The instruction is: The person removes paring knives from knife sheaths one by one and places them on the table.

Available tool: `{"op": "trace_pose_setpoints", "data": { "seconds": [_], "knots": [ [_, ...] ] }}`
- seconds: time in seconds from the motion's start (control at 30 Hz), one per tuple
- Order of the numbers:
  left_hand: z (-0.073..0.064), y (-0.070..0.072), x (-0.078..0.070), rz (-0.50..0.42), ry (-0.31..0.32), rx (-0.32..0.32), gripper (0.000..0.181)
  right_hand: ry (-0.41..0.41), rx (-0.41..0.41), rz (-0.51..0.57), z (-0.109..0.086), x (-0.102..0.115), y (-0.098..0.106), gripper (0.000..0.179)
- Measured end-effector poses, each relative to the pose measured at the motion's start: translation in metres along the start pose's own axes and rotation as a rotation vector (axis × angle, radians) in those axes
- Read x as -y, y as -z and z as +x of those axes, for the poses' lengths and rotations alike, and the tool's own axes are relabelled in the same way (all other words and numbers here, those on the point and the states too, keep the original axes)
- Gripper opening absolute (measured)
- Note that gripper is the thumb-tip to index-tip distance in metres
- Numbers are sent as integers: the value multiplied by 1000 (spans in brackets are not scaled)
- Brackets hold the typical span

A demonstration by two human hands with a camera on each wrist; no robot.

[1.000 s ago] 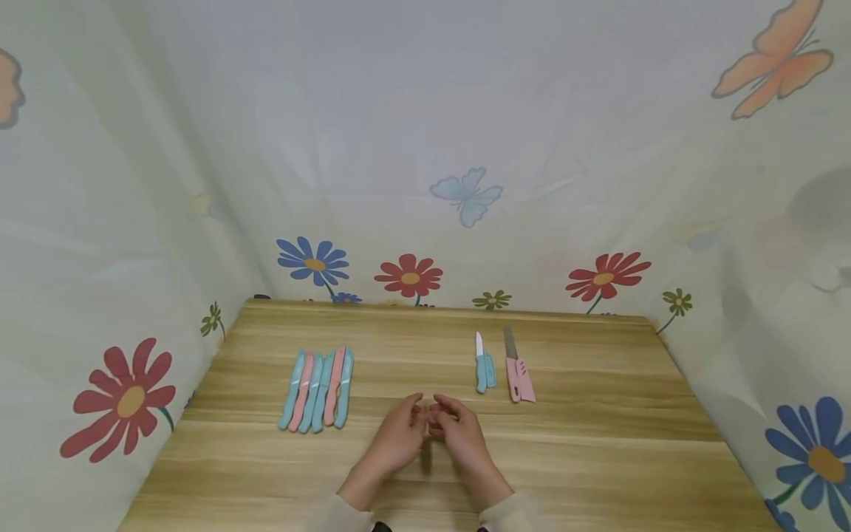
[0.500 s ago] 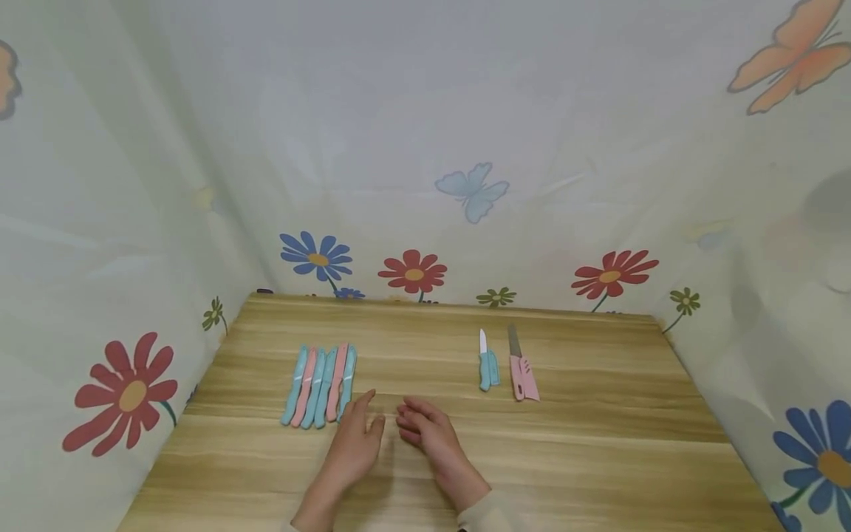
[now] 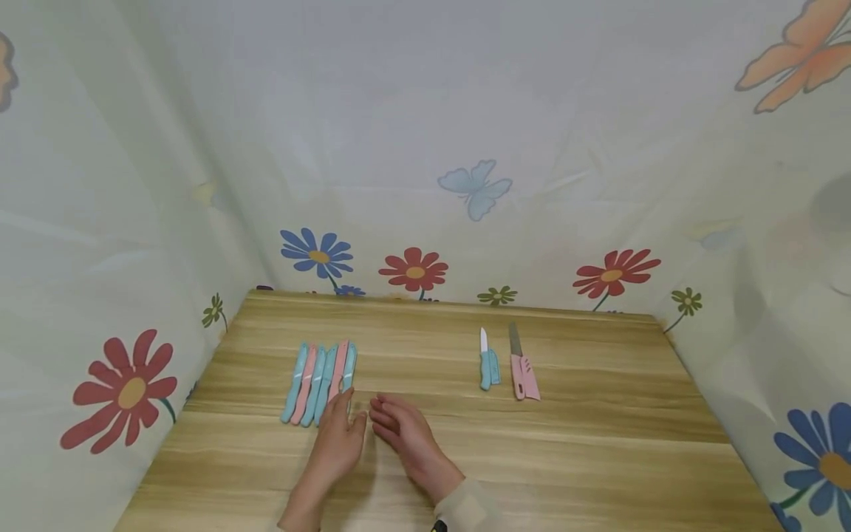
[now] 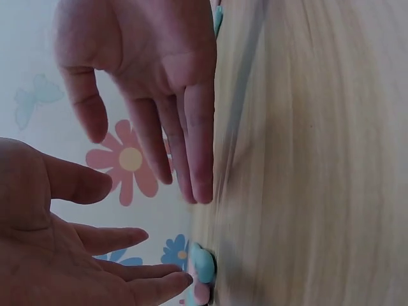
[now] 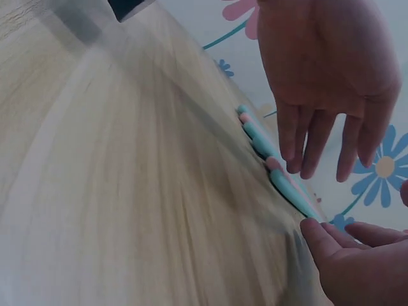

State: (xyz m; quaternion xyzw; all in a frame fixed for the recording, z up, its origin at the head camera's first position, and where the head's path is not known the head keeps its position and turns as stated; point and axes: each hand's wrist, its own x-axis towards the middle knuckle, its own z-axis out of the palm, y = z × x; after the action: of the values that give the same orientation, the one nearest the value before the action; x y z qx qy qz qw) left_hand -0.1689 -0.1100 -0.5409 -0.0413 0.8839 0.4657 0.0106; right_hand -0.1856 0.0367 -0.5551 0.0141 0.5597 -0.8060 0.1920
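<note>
A row of blue and pink sheathed knives (image 3: pixel 308 384) lies on the left side of the wooden table (image 3: pixel 585 473). My left hand (image 3: pixel 335 443) hovers over the lower right end of that row, overlapping the nearest handles in the head view. Just to its right is my right hand (image 3: pixel 408 447), palm turned toward the left one. Both hands hold nothing, fingers loosely extended. In the left wrist view the two palms (image 4: pixel 153 57) face across a gap; knife handles (image 4: pixel 203 264) show below. The right wrist view has the knives (image 5: pixel 280 178) behind the fingers.
Toward the back right lie a blue-handled paring knife (image 3: pixel 484 366) with a bare white blade, its blue sheath (image 3: pixel 494 367) alongside, and a pink-handled knife (image 3: pixel 516 377) with a grey blade beside a pink sheath (image 3: pixel 530 380). A flower-printed curtain (image 3: pixel 372 133) surrounds the table.
Both hands have parted from near each other at the table's middle and moved left, the left hand reaching the knife row. The knives lie as before; the head view has shifted slightly.
</note>
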Motion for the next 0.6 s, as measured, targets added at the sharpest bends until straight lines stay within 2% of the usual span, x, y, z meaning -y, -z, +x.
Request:
{"op": "trace_pose_setpoints", "data": {
  "seconds": [0.23, 0.37, 0.6],
  "knots": [
    [2, -1, 5, -56, 7, 26, 55, -30, 72, -2, 6, -13, -9, 60],
    [4, -3, 6, -56, 1, 19, 53, -34, 98, -21, 9, -16, -11, 63],
    [7, -2, 6, -42, 1, -13, 51, -31, 76, -25, 6, -10, -12, 58]
  ]
}}
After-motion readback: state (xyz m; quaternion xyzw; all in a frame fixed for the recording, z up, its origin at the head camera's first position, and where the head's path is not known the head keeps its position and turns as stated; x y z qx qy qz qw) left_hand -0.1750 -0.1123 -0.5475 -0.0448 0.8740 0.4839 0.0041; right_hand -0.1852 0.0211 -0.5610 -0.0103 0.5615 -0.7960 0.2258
